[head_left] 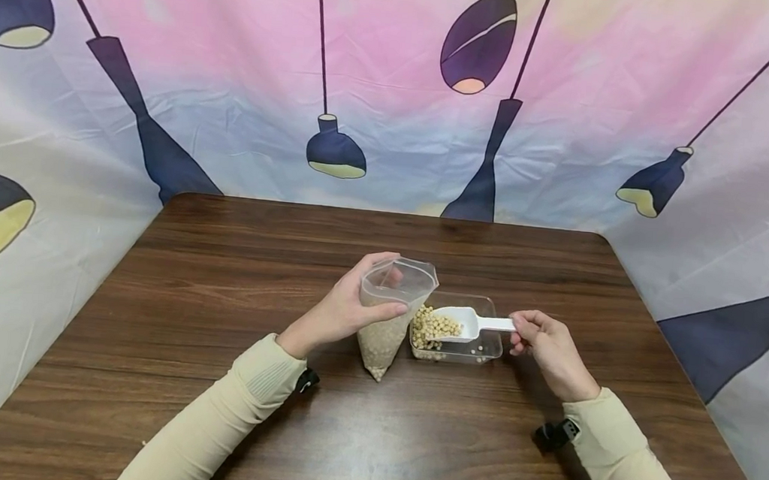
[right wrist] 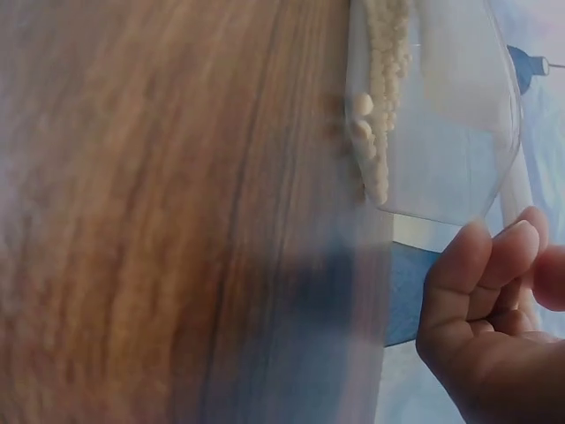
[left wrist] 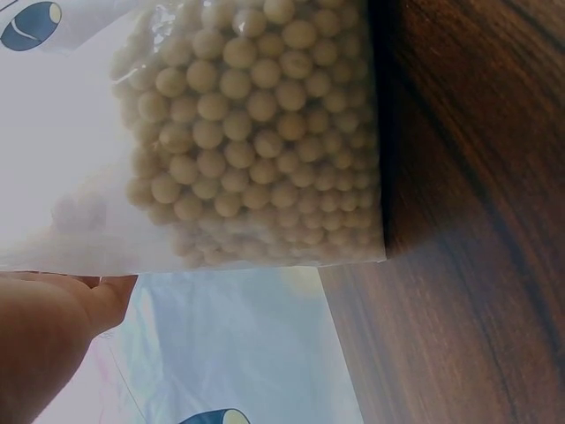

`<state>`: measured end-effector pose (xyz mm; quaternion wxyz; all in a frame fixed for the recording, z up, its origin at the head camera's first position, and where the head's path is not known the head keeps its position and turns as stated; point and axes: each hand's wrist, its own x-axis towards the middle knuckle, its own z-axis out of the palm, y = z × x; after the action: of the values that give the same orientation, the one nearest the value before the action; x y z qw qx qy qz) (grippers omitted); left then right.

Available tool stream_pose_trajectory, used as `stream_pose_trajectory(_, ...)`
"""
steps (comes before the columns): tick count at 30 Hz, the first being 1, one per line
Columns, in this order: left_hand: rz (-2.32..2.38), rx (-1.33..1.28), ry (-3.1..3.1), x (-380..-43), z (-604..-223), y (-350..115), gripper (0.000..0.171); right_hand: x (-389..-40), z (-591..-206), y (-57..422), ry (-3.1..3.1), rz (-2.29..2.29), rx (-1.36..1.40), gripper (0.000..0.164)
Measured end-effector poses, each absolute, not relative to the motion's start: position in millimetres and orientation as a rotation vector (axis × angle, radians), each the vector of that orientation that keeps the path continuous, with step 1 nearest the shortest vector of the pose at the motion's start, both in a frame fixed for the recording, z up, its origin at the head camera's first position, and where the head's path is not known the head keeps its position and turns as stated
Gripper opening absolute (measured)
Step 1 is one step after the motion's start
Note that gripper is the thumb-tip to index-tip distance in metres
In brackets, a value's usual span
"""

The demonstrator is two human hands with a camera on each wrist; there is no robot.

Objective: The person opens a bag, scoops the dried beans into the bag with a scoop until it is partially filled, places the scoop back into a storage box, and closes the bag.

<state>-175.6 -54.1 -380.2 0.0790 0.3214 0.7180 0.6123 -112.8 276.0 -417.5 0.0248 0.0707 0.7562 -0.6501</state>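
Note:
A clear plastic bag (head_left: 382, 338), its mouth spread wide, holds many small round cream balls (left wrist: 256, 132) in its lower part. My left hand (head_left: 355, 302) grips it near the top, thumb on the near side and fingers behind. My right hand (head_left: 552, 351) pinches the handle end of a white scoop (head_left: 469, 325). Cream balls (head_left: 447, 325) lie in the scoop's front, and the scoop is over a clear plastic box (head_left: 494, 347). More balls (head_left: 426, 334) are heaped at the box's left side, close beside the bag.
Under everything is a dark wooden table (head_left: 217, 295) with rounded far corners. A cloth (head_left: 397, 83) printed with hanging lamps rises behind and beside it. Black wrist straps (head_left: 554, 436) sit at both cuffs.

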Motion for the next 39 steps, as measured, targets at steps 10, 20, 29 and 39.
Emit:
stream_pose_trajectory(10, 1.827, 0.963, 2.151, -174.8, -379.5, -54.8, 0.070, -108.8, -396.4, 286.8, 2.139, -2.261, 0.204, 0.028)
stream_pose_trajectory(20, 1.842, 0.955, 2.146, -173.9, -379.0, -54.1, 0.070, -102.7, -358.8, 285.8, 2.057, -2.495, 0.048, 0.028)
stream_pose_trajectory(29, 1.834, 0.958, 2.144, -174.1, -378.2, -53.9, 0.069, -104.3, -332.6, 262.0, 2.146, -2.590, -0.083, 0.022)
stream_pose_trajectory(39, 1.842, 0.939, 2.125, -174.1, -378.2, -53.8, 0.067, -109.8, -322.4, 237.3, 2.269, -2.574, -0.175, 0.014)
